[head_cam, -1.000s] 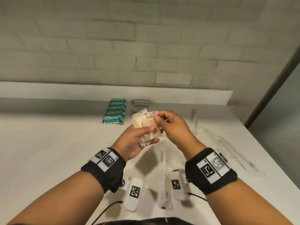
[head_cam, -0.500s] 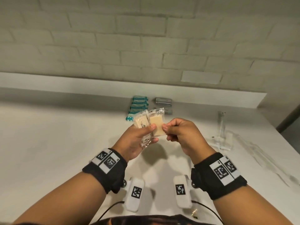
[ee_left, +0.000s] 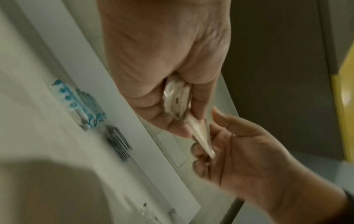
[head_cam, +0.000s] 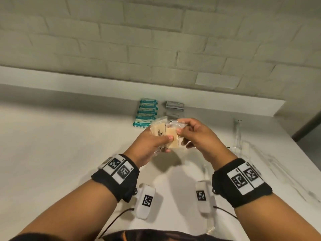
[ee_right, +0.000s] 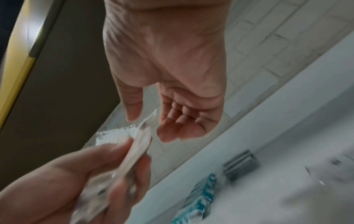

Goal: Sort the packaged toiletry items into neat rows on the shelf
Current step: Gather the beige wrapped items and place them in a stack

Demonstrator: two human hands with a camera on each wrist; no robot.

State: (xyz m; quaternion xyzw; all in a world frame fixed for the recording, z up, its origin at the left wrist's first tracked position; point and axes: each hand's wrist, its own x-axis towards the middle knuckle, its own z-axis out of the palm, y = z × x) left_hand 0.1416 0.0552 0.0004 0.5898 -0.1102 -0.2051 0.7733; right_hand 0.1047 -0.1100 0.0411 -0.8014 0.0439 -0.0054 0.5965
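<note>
On the white tabletop (head_cam: 52,153) a row of teal packets (head_cam: 146,113) lies by the back ledge, grey packets (head_cam: 174,106) just beside it. Above it, our left hand (head_cam: 149,145) grips clear-wrapped beige soap packets (head_cam: 159,130), thumb across them. Our right hand (head_cam: 198,136) pinches the rightmost packet (head_cam: 172,138), fingers curled.

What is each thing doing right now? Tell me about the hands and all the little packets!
left hand: grips a bunch of tan packets.
right hand: pinches the edge of one tan packet.
tan packets: held up above the shelf, fanned apart.
teal packets: lying in a neat row on the shelf.
grey packets: lying in a row beside the teal ones.
shelf: white, holding the rows.
</note>
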